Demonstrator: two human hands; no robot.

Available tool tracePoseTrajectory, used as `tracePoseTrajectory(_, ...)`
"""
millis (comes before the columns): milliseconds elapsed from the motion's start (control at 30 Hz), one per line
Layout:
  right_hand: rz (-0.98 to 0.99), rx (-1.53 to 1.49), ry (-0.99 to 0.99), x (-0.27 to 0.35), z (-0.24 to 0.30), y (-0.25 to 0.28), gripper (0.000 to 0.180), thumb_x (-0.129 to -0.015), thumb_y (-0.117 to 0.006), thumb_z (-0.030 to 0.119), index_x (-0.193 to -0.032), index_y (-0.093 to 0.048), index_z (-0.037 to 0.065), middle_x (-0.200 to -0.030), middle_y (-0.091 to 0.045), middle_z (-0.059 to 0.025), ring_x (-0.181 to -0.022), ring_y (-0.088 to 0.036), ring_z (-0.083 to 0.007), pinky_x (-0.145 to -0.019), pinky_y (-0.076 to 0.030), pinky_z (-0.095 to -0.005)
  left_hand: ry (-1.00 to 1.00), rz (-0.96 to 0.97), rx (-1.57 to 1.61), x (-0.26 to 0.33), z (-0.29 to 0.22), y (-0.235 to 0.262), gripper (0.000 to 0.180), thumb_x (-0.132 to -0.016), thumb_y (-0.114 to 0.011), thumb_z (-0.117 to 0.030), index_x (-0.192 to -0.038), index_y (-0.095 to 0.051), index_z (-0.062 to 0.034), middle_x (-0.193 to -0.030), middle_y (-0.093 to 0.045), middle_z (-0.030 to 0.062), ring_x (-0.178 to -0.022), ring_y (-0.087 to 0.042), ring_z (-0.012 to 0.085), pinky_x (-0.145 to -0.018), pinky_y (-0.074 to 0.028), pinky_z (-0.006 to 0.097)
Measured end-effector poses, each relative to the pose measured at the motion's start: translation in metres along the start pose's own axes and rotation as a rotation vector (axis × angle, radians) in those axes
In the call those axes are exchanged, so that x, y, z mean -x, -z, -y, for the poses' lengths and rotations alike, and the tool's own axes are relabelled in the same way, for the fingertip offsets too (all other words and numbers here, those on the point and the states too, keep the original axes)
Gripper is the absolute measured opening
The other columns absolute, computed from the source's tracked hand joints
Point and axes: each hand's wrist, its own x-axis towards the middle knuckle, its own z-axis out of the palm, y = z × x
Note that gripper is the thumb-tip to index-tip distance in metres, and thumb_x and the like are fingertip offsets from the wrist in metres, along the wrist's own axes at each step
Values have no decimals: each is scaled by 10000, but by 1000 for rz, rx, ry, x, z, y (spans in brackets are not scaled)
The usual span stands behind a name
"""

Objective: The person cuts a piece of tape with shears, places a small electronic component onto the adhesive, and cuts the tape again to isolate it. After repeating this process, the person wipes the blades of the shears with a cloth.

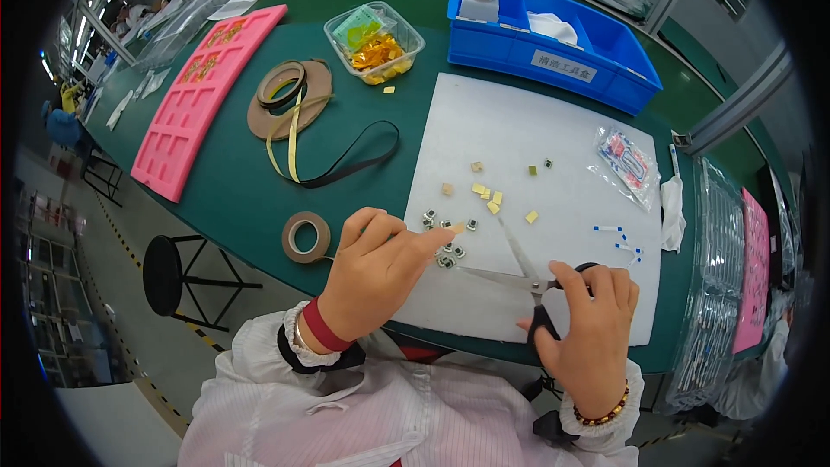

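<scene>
My left hand (367,272) pinches a small tan piece of tape (456,229) between thumb and forefinger. Black-handled scissors (510,277) are in my right hand (596,329), fingers through the loops and blades spread apart. The blades point left and away over a white work mat (553,147), to the right of the tape piece. Just below my left fingertips lies a cluster of small dark-and-silver components (448,252). Several cut yellow pieces (486,194) are scattered on the mat beyond the scissors.
Tape rolls (305,237) and a large reel (290,99) with loose strips lie left. A pink tray (207,95), a clear tub (376,43) of packets and a blue divided bin (553,47) stand farther back. White-and-blue strips (621,239) and a plastic bag (624,164) lie on the mat's right.
</scene>
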Motion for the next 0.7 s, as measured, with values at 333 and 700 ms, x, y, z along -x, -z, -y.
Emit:
tracePoseTrajectory(333,-116,218,-510,63,-76,20,601,-690,-915,73,-1228,-655,12,-1068,-650,-133,-1041,-582,-336,-908,-468,-460,34,98,34,8,-13,24,410,-777,-861,-76,-1163,-768,-177,-829,-676,-46,-822,-576,169,-992,-441,389)
tracePoseTrajectory(700,-39,61,-564,77,-99,38,524,-774,-771,-92,-1273,-632,-20,-1095,-632,-180,-1054,-653,-348,-912,-523,-426,-93,277,36,32,-34,15,519,-746,-844,-304,-1256,-756,-260,-1167,-608,49,-953,-583,237,-998,-466,423)
